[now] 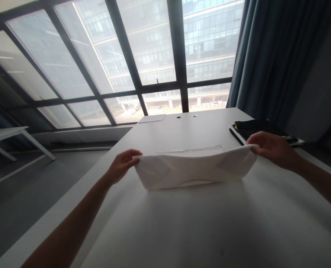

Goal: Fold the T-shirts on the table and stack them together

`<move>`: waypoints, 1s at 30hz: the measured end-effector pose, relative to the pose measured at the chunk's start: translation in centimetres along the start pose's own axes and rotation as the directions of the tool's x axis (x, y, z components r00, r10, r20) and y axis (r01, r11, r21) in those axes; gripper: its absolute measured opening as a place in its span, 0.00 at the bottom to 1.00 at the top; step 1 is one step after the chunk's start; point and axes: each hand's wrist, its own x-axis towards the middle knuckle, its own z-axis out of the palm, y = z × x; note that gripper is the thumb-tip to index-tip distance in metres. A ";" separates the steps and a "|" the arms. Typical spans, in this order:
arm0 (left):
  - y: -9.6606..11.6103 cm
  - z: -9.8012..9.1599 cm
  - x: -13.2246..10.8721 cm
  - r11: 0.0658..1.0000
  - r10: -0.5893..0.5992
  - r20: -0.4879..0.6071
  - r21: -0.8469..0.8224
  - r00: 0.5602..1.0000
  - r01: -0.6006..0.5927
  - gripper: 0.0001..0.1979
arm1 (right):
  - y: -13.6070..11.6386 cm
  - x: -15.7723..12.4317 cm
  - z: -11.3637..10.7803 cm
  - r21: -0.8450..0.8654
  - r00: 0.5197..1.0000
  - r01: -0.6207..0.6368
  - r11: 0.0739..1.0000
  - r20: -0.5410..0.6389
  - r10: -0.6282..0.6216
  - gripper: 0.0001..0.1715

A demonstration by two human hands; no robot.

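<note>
A white cloth (193, 169) is stretched between my two hands, a little above the white table (165, 227). My left hand (123, 163) pinches its upper left corner between thumb and fingers. At the upper right corner, my right hand (271, 148) grips it the same way. The top edge sags slightly in the middle, and the lower edge hangs near or on the tabletop; I cannot tell whether it touches all along. Behind the raised part, more thin white fabric edges (207, 148) show on the table.
Dark folded fabric (254, 128) lies on the table at the right, beside a black pen-like stick (236, 136). A white sheet (152, 118) rests at the far left corner. Another white table (12, 134) stands left. Large windows (154, 44) and a blue curtain (263, 56) are beyond.
</note>
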 end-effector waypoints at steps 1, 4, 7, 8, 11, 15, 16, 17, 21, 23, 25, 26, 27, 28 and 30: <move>-0.5 0.4 1.3 1.000 -0.027 -0.023 -0.013 0.999 0.026 0.21 | 0.6 1.6 0.6 0.043 1.000 -0.020 0.999 0.001 0.020 0.21; -2.4 1.8 5.0 0.993 -0.119 -0.019 0.007 0.993 0.119 0.24 | 3.4 5.5 2.9 0.096 0.996 -0.092 0.991 0.020 0.090 0.20; -5.2 3.6 7.7 0.956 -0.258 0.006 0.145 0.966 0.254 0.23 | 7.1 7.7 6.0 0.128 0.967 -0.255 0.959 0.060 0.249 0.18; -6.2 4.2 8.2 0.932 -0.303 -0.001 0.210 0.953 0.296 0.21 | 8.3 8.0 7.1 0.126 0.951 -0.307 0.943 0.086 0.298 0.17; -8.7 5.7 9.0 0.875 -0.363 -0.048 0.325 0.930 0.358 0.16 | 11.3 8.0 9.8 0.078 0.893 -0.440 0.894 0.146 0.427 0.13; -10.0 6.0 9.1 0.874 -0.367 -0.048 0.324 0.929 0.362 0.18 | 13.1 7.8 10.8 0.067 0.869 -0.491 0.869 0.114 0.482 0.08; -10.0 5.8 9.1 0.884 -0.360 -0.038 0.307 0.932 0.353 0.19 | 13.2 7.9 10.6 0.083 0.868 -0.493 0.866 0.106 0.484 0.07; -9.9 5.6 9.2 0.898 -0.344 -0.029 0.282 0.939 0.337 0.20 | 13.1 8.0 10.4 0.105 0.869 -0.493 0.864 0.104 0.483 0.07; -9.5 5.0 10.0 0.945 -0.254 -0.022 0.207 0.967 0.253 0.23 | 12.6 8.6 9.6 0.168 0.877 -0.481 0.861 0.100 0.470 0.07; -9.7 5.3 10.6 0.933 -0.245 -0.025 0.265 0.969 0.243 0.23 | 12.6 8.8 9.8 0.128 0.872 -0.490 0.862 0.078 0.484 0.06; -10.3 5.8 11.0 0.900 -0.255 -0.032 0.357 0.967 0.249 0.20 | 12.8 8.9 10.2 0.046 0.871 -0.491 0.870 0.045 0.489 0.05; -10.7 6.1 11.1 0.881 -0.259 -0.040 0.399 0.965 0.254 0.18 | 13.0 8.9 10.5 0.001 0.877 -0.479 0.878 0.029 0.479 0.05; -11.1 6.4 11.2 0.864 -0.262 -0.052 0.432 0.964 0.258 0.16 | 13.2 8.9 10.8 -0.044 0.887 -0.460 0.887 0.016 0.461 0.05; -11.4 6.6 11.3 0.851 -0.261 -0.065 0.455 0.963 0.261 0.14 | 13.3 8.9 11.0 -0.088 0.900 -0.434 0.896 0.008 0.437 0.05; -12.1 6.8 11.4 0.828 -0.257 -0.089 0.493 0.962 0.266 0.11 | 13.6 8.8 11.3 -0.159 0.920 -0.386 0.909 0.006 0.392 0.05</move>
